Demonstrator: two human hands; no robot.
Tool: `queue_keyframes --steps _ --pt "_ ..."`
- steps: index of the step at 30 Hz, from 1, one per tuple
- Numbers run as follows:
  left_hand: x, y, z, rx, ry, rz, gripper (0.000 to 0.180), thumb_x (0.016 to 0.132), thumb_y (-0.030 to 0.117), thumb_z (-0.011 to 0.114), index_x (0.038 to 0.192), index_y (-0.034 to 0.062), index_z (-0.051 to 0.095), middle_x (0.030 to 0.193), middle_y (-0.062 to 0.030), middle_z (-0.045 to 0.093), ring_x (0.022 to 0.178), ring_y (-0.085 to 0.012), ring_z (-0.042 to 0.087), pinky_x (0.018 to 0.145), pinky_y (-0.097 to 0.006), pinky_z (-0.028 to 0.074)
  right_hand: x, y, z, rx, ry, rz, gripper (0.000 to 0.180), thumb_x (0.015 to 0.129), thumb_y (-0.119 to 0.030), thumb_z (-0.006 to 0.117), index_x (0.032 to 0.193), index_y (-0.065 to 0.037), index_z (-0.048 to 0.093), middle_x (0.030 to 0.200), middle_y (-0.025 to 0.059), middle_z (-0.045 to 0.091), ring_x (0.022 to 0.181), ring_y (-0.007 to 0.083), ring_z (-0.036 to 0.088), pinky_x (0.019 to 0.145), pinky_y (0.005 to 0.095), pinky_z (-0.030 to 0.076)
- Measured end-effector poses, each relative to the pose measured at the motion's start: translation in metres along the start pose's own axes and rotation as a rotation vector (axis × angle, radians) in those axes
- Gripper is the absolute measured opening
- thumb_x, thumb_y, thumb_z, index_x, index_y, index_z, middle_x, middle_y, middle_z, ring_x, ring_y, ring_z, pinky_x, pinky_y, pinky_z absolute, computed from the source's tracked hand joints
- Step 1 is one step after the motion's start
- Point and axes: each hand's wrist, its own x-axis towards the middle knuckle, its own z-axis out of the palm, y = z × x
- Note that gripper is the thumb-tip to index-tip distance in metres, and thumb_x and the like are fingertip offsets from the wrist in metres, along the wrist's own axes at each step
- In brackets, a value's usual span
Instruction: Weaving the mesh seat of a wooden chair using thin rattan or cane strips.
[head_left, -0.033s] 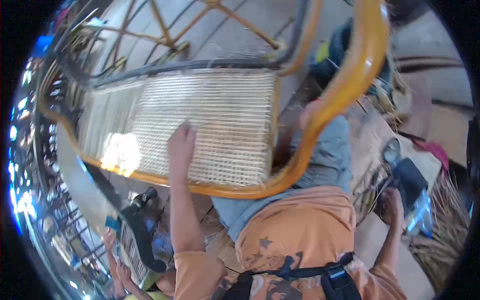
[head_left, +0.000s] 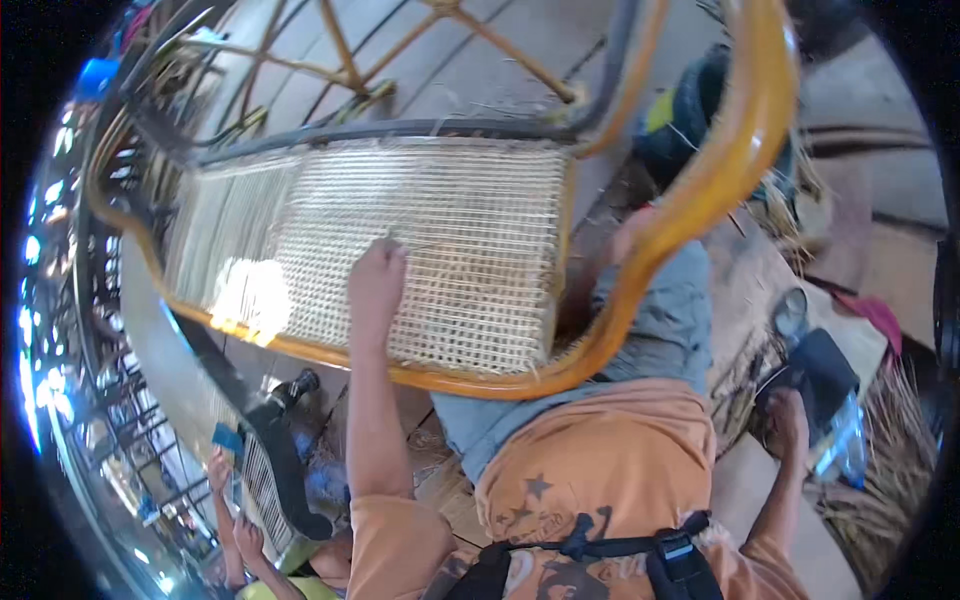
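Note:
A curved chair frame [head_left: 600, 340] of glossy yellow-brown wood or cane lies tilted across my lap. Pale strands form a woven panel [head_left: 450, 250] inside it, with a tighter grid at the right and mostly parallel strands at the left. My left hand [head_left: 377, 285] is closed in a fist or pinch over the middle of this panel. Whatever its fingers grip is too small to make out. Down at my right side, my right hand [head_left: 787, 420] has its fingers curled beside a dark pouch-like thing [head_left: 822, 378]; what it holds is hidden.
Loose strips of fibre [head_left: 890, 500] lie at the far right, near a clear plastic bottle [head_left: 848, 440]. A metal cup or tin [head_left: 790, 310] stands above the pouch. At lower left another person's hands [head_left: 248, 540] work beside a dark-framed woven piece [head_left: 270, 480].
The whole view has shifted slightly, so the chair frame sits a little farther right. My left hand stays over the woven panel, and my right hand keeps its place.

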Motion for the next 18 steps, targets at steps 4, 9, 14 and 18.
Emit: queue_keyframes --steps 4,9,14,18 --pt "0.019 0.001 0.011 0.180 0.086 0.078 0.028 0.087 0.024 0.051 0.103 0.0050 0.062 0.096 -0.0174 0.063 0.087 -0.0317 0.061 0.078 -0.042 0.047 -0.015 -0.077 -0.001 0.002 0.253 0.064 0.023 0.081 -0.015 0.055 0.068 0.002 0.047 0.058 0.0085 0.044 0.051 0.0169 0.045 0.050 0.0343 0.036" --pt "0.031 0.031 0.026 0.291 -0.196 -0.077 0.027 0.085 0.028 0.055 0.100 0.0060 0.058 0.092 -0.0146 0.061 0.085 -0.0324 0.061 0.074 -0.043 0.049 -0.009 -0.153 0.001 0.063 0.184 -0.140 0.030 0.084 -0.022 0.056 0.074 0.005 0.048 0.060 0.0113 0.044 0.057 0.0195 0.043 0.056 0.0359 0.036" --pt "0.013 0.025 0.043 0.261 -0.110 0.026 0.032 0.085 0.033 0.056 0.095 0.0038 0.055 0.091 -0.0140 0.059 0.079 -0.0327 0.061 0.069 -0.043 0.050 -0.012 -0.241 0.010 0.437 0.099 -0.311 0.019 0.088 -0.018 0.055 0.079 -0.001 0.056 0.058 -0.0027 0.045 0.052 0.0058 0.043 0.048 0.0234 0.035" --pt "0.000 0.021 0.035 0.064 -0.108 0.116 0.022 0.084 0.025 0.058 0.093 0.0048 0.056 0.091 -0.0156 0.058 0.080 -0.0341 0.059 0.072 -0.043 0.047 -0.027 -0.293 0.009 0.651 -0.298 -0.473 0.017 0.088 -0.017 0.056 0.083 -0.001 0.059 0.063 -0.0016 0.049 0.055 0.0065 0.045 0.050 0.0232 0.038"
